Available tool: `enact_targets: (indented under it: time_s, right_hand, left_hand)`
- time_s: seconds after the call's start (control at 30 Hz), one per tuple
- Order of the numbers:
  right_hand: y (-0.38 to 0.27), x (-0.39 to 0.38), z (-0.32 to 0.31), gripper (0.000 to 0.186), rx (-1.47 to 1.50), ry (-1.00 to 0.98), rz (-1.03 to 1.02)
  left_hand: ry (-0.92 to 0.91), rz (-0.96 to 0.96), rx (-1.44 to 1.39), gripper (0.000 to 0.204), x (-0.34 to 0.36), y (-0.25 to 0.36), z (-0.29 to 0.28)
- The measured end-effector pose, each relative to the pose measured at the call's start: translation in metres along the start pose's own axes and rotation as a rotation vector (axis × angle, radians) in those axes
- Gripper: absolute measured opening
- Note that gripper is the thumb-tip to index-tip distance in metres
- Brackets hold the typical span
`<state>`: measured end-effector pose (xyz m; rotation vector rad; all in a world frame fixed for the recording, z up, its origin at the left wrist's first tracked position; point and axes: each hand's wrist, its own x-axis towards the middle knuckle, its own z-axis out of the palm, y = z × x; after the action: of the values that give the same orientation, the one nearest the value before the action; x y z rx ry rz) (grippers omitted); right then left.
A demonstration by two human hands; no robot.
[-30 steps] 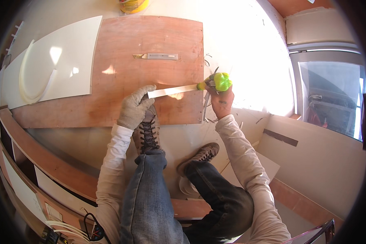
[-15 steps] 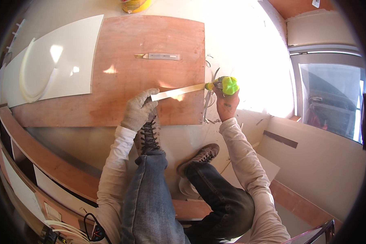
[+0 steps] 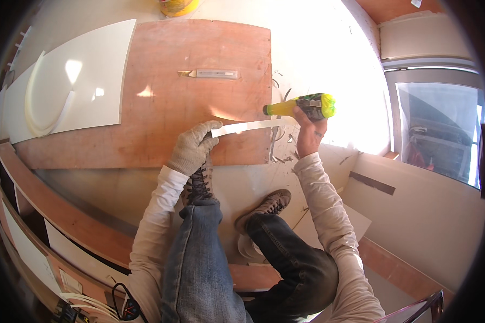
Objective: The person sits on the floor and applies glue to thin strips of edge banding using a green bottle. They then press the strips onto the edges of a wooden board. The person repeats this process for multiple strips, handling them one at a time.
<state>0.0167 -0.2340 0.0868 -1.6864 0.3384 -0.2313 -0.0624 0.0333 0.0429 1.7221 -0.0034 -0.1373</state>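
Observation:
My left hand, in a knitted work glove, is closed on one end of a thin white strip. The strip spans above the reddish wooden board and reaches the fingers of my bare right hand. That hand also grips a plastic bottle with a yellow-green body, a dark label and a dark cap. The bottle lies sideways in it, cap pointing left. Whether the strip's right end is pinched there I cannot tell. A utility knife rests on the board, beyond my hands.
A white panel with a curled white strip overlaps the board's left side. A yellow bucket stands at the far edge. Dark offcuts litter the floor right of the board. A long wooden frame runs along the left.
The bottle has turned from pointing its base toward me to lying sideways, and moved right. Both hands shifted slightly right, the right one also lower, and the strip moved with them.

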Motion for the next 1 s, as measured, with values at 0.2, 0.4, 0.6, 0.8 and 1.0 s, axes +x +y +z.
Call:
enact_targets:
  time_s: [0.2, 0.4, 0.6, 0.8, 1.0]
  right_hand:
    - [0.022, -0.006, -0.022, 0.039, -0.069, -0.027, -0.076]
    - [0.042, -0.026, -0.005, 0.052, -0.344, -0.121, -0.217]
    - [0.041, -0.019, -0.012, 0.046, -0.504, -0.051, -0.285]
    - [0.041, -0.036, 0.011, 0.047, -0.49, -0.192, -0.354]
    - [0.037, -0.021, -0.004, 0.044, -0.483, -0.087, -0.262]
  left_hand:
    - [0.035, -0.037, 0.015, 0.036, 0.006, -0.003, 0.002]
    - [-0.003, -0.064, -0.01, 0.034, 0.01, -0.003, 0.003]
    - [0.034, -0.028, 0.254, 0.037, 0.015, -0.005, 0.001]
    - [0.037, -0.157, 0.262, 0.036, 0.019, -0.013, -0.003]
    - [0.007, -0.191, 0.193, 0.034, 0.027, -0.012, 0.002]
